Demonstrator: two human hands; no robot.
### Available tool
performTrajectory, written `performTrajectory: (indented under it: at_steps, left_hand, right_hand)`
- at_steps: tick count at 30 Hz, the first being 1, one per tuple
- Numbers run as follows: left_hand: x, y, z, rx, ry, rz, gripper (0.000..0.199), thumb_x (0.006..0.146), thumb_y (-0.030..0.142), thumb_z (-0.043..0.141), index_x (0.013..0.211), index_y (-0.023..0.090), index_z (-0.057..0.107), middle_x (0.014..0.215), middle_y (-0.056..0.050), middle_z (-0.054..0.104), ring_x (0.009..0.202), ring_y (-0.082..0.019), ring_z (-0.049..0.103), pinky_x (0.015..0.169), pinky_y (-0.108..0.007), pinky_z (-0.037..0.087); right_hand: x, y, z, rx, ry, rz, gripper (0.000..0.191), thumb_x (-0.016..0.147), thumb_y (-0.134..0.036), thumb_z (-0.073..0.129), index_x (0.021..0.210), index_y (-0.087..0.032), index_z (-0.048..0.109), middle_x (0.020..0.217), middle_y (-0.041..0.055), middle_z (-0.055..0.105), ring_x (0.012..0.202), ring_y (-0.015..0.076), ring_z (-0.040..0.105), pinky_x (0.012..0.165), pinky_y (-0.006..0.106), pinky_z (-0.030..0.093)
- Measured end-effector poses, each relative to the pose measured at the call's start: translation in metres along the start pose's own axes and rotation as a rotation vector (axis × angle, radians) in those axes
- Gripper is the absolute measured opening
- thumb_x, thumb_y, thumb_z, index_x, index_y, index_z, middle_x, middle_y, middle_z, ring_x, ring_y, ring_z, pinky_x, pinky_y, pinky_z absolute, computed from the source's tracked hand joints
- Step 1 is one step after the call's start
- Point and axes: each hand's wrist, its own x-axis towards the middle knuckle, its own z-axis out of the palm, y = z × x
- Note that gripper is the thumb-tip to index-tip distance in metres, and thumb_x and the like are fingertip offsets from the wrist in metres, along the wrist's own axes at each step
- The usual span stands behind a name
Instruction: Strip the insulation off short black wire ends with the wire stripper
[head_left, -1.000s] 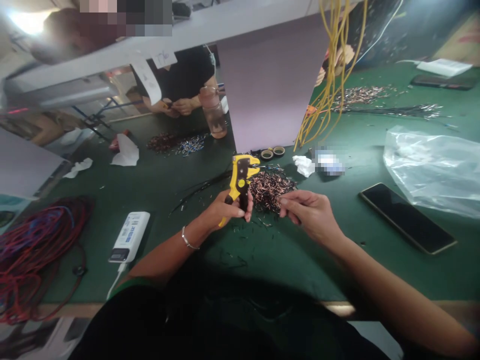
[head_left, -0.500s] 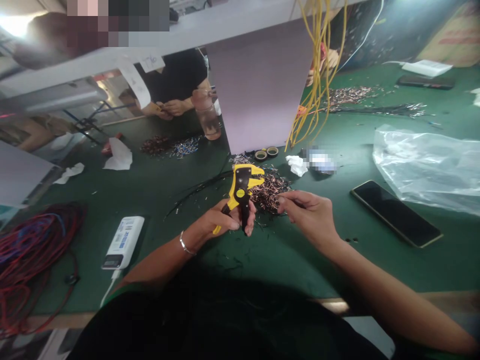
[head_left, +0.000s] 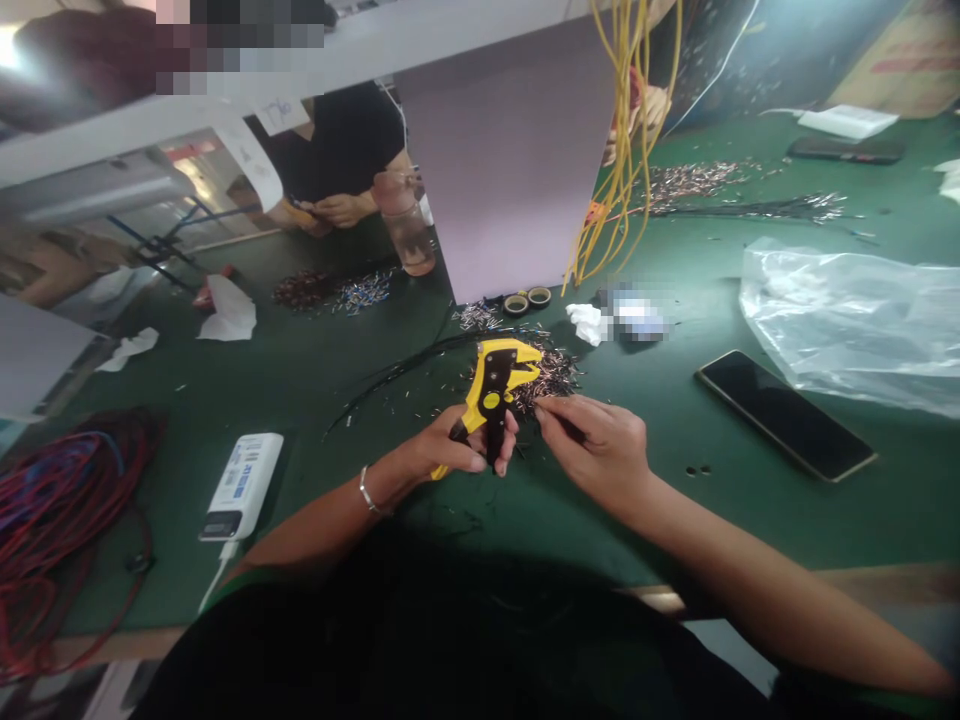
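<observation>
My left hand (head_left: 480,445) is wrapped round the handles of a yellow and black wire stripper (head_left: 493,385). Its jaws point up and to the right, with a small gap between them. Close by on the right, my right hand (head_left: 600,440) has thumb and forefinger pinched together just below the jaws. Whatever lies in that pinch is too small to make out. Behind the stripper and the fingertips is a pile of short copper-coloured and black wire pieces (head_left: 559,372), partly hidden. Long black wires (head_left: 390,372) stretch from near the pile toward the left.
A phone (head_left: 784,415) and a clear plastic bag (head_left: 847,320) lie on the right. On the left are a white power bank (head_left: 244,485) and coiled red cable (head_left: 67,500). Tape rolls (head_left: 527,302) sit below an upright panel (head_left: 517,170). Yellow wires (head_left: 626,150) hang beside it; another person's hands (head_left: 330,212) work across the table.
My right hand has moved left, bringing its fingertips nearer the wire stripper. The stripper sits slightly lower and further right in view, still in my left hand.
</observation>
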Motion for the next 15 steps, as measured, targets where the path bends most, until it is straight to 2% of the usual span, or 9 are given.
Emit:
performTrajectory:
  at_steps: [6, 10, 15]
  left_hand:
    - [-0.0015, 0.0009, 0.0022, 0.059, 0.016, 0.024, 0.047, 0.059, 0.021, 0.070, 0.105, 0.012, 0.062, 0.089, -0.009, 0.065, 0.078, -0.021, 0.062, 0.076, -0.037, 0.047]
    - [-0.0002, 0.0008, 0.0030, 0.145, 0.050, 0.020, 0.046, 0.059, 0.019, 0.070, 0.103, 0.014, 0.061, 0.088, -0.007, 0.064, 0.078, -0.020, 0.061, 0.074, -0.035, 0.046]
    - [0.0011, 0.0003, 0.0070, 0.375, 0.123, 0.077, 0.038, 0.063, 0.017, 0.065, 0.100, 0.015, 0.057, 0.084, -0.004, 0.061, 0.075, -0.017, 0.058, 0.068, -0.032, 0.046]
  right_hand:
    - [-0.0016, -0.0004, 0.0041, -0.006, 0.043, -0.149, 0.019, 0.090, -0.013, 0.055, 0.085, -0.015, 0.073, 0.066, 0.0055, 0.073, 0.054, 0.0156, 0.068, 0.053, 0.027, 0.053]
    - [-0.0025, -0.0012, 0.0050, -0.006, 0.039, -0.169, 0.018, 0.090, -0.012, 0.055, 0.086, -0.013, 0.072, 0.063, 0.0049, 0.071, 0.052, 0.0147, 0.066, 0.053, 0.026, 0.053]
    - [-0.0035, -0.0029, 0.0057, -0.020, 0.041, -0.173, 0.020, 0.090, -0.012, 0.054, 0.085, -0.014, 0.073, 0.063, 0.0053, 0.072, 0.051, 0.0150, 0.066, 0.051, 0.026, 0.053]
